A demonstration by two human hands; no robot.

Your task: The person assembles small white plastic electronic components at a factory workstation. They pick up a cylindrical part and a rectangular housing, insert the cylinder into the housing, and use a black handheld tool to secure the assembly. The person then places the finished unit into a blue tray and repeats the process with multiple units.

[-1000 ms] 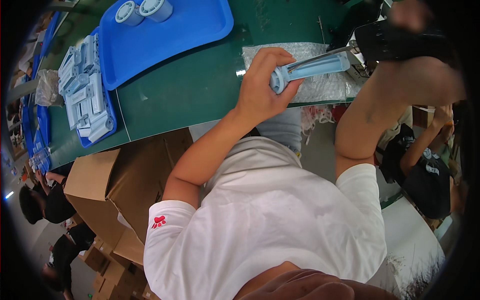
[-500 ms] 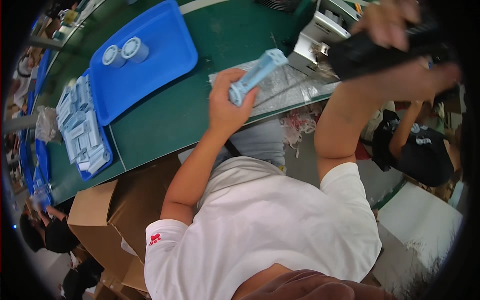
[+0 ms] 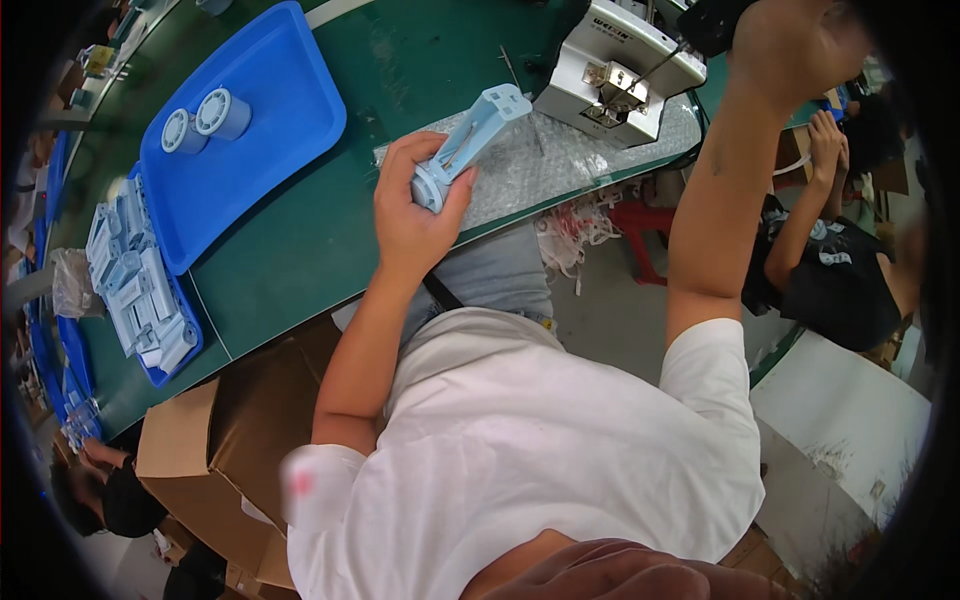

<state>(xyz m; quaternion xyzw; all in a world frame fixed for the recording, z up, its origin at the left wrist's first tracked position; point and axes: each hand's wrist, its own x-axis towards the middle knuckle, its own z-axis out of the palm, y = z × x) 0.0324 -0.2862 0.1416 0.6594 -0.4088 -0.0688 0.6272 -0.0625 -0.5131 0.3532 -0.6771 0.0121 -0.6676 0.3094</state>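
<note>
My left hand (image 3: 415, 200) is wrapped round a light blue plastic housing (image 3: 480, 130), tilted over the bench with its round end in my palm and its long open frame pointing up to the right. At the upper right, my right hand (image 3: 795, 55) is closed round a black electric screwdriver (image 3: 712, 22), partly cut off by the picture's dark rim. The screwdriver's thin bit slants down to the metal outlet of a white and grey screw feeder (image 3: 605, 65); I cannot tell whether a screw is on its tip.
On the green bench (image 3: 255, 290), a blue tray (image 3: 240, 160) holds two round light blue parts (image 3: 222, 115). Another blue tray (image 3: 190, 335) is heaped with light blue parts. Bubble wrap (image 3: 510, 185) lies under my left hand. A cardboard box (image 3: 180, 440) stands below; a co-worker (image 3: 840, 290) is at right.
My right hand has brought the screwdriver up, its bit now at the screw feeder. My left hand keeps the housing, now more upright. The whole view has shifted, with the feeder showing more fully.
</note>
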